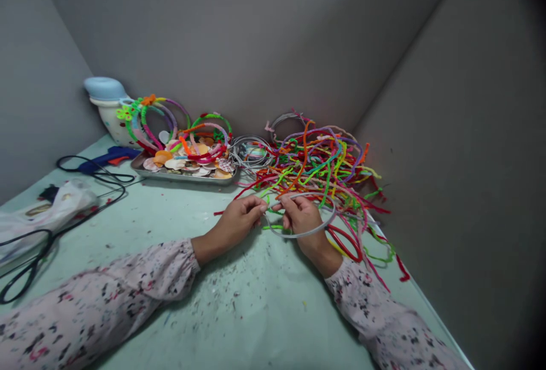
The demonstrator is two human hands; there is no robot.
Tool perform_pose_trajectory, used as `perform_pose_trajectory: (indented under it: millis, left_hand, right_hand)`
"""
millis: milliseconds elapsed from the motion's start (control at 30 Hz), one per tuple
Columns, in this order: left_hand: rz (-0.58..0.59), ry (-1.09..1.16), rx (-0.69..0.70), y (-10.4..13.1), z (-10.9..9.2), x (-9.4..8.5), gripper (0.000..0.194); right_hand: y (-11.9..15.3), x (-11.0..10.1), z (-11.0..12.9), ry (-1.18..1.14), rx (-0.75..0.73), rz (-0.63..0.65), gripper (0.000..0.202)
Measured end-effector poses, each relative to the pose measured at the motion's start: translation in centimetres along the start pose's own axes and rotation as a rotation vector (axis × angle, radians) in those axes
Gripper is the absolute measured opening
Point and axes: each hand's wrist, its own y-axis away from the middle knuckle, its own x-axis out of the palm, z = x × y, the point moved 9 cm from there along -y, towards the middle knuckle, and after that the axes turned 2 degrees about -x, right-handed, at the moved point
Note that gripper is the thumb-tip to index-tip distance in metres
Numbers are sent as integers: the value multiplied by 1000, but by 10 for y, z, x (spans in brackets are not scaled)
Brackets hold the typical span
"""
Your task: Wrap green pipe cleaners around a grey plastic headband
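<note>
Together, left hand (239,217) and right hand (301,214) pinch a grey headband (303,234), fingers clamped on it, beside tangled pipe cleaners (321,166) on the worktop (256,301).

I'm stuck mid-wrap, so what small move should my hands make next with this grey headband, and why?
Probably pull a green fuzzy pipe cleaner up against the thin grey plastic headband: both the left hand and right hand pinch the bare band, with the strand lying just beneath.

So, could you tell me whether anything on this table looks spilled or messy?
Small dark scraps lie scattered over the green table between the sleeves, and the pipe cleaners form a loose tangle spilling toward the right wall.
</note>
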Motion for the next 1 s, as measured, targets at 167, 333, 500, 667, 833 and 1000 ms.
perform_pose_trajectory:
  millis: [167,333,500,667,833,1000]
  left_hand:
    - [-34,-82,12,1,-3,-3,23]
    - [-97,-45,-26,0,1,-8,23]
    - [-208,144,-81,-4,13,-22,23]
    - [-208,412,-170,-6,19,-23,24]
    - [-152,668,-190,-6,15,-17,14]
    - [-7,854,-234,-3,11,-3,9]
  right_hand:
    - [2,2,2,44,-13,14,35]
    - [5,3,7,33,-25,9,34]
    - [11,-7,24,48,-198,-80,24]
    - [17,3,29,253,-289,35,17]
    - [15,21,21,522,-320,197,19]
    - [10,15,19,542,-305,134,26]
